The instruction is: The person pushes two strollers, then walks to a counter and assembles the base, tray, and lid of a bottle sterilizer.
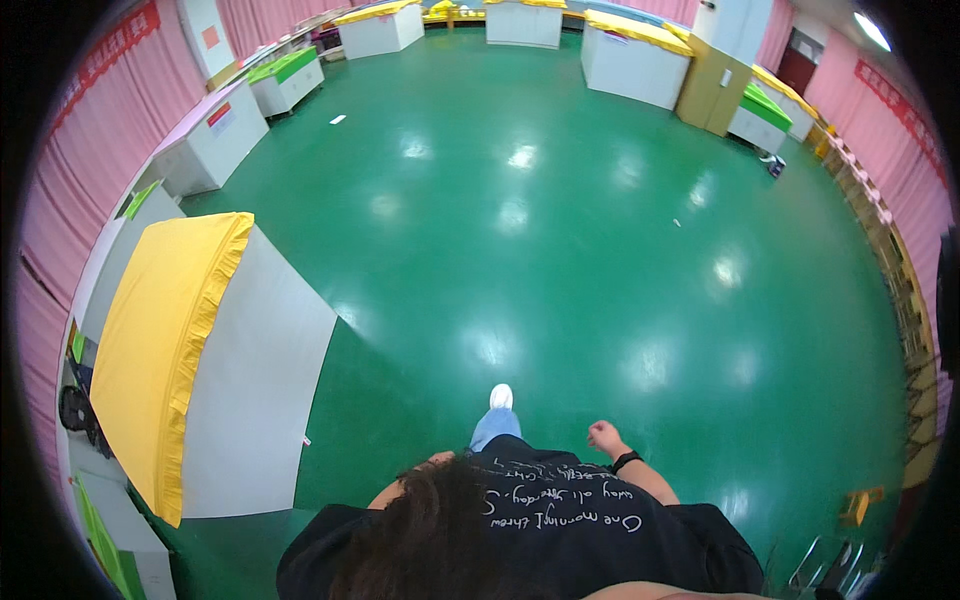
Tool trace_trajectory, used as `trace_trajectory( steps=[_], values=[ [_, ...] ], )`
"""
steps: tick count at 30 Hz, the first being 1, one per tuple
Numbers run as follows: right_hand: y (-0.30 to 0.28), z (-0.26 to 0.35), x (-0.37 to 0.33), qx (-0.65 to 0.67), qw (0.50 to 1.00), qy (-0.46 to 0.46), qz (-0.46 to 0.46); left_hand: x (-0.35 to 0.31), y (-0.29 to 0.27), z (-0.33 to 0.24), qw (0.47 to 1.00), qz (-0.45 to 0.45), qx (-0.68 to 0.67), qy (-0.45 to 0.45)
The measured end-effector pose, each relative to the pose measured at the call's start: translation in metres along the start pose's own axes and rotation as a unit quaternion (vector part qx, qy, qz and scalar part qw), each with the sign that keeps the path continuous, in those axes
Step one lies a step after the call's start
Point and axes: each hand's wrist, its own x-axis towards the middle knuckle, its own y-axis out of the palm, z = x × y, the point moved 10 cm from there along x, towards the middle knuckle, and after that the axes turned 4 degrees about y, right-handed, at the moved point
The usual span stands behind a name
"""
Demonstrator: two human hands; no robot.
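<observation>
My right hand (pixel 606 438) hangs in front of me above the floor, its fingers curled in with nothing seen in them. A black band (pixel 626 460) circles that wrist. Only a sliver of my left hand (pixel 440 458) shows past dark hair, so its fingers are hidden. To my left stands a white cabinet (pixel 258 385) draped with a ruffled yellow cloth (pixel 160 320); neither hand touches it. One white shoe (pixel 501 397) below a blue trouser leg (pixel 494 428) is set forward on the green floor (pixel 560 280).
More white cabinets with yellow covers (pixel 635 32) stand along the far side. Green-topped cabinets (pixel 284 72) are at far left and far right. A small yellow stool (pixel 858 505) and metal-framed chairs (pixel 830 565) sit at lower right. A white scrap (pixel 338 119) lies on the floor.
</observation>
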Motion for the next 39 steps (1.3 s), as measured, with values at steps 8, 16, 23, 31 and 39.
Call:
trace_trajectory(
  steps=[8, 16, 23, 31, 39],
  values=[
    [-0.067, 0.059, 0.099, -0.081, 0.987, 0.129, 0.048, 0.117, -0.121, 0.007, 0.999, 0.006, -0.003, -0.048],
    [-0.184, 0.175, 0.241, 0.039, 0.987, 0.085, -0.129, 0.271, -0.262, -0.042, 0.998, 0.0, 0.067, 0.018],
    [-0.164, 0.252, 0.335, -0.046, 0.989, 0.106, 0.09, 0.375, -0.334, -0.086, 0.994, -0.067, -0.076, 0.045],
    [-0.339, 0.299, 0.505, 0.089, 0.971, 0.194, -0.103, 0.485, -0.422, -0.128, 0.994, -0.061, -0.046, -0.081],
    [-0.345, 0.502, 0.686, -0.007, 0.996, 0.086, 0.005, 0.654, -0.543, -0.217, 0.99, -0.137, 0.002, -0.028]
  ],
)
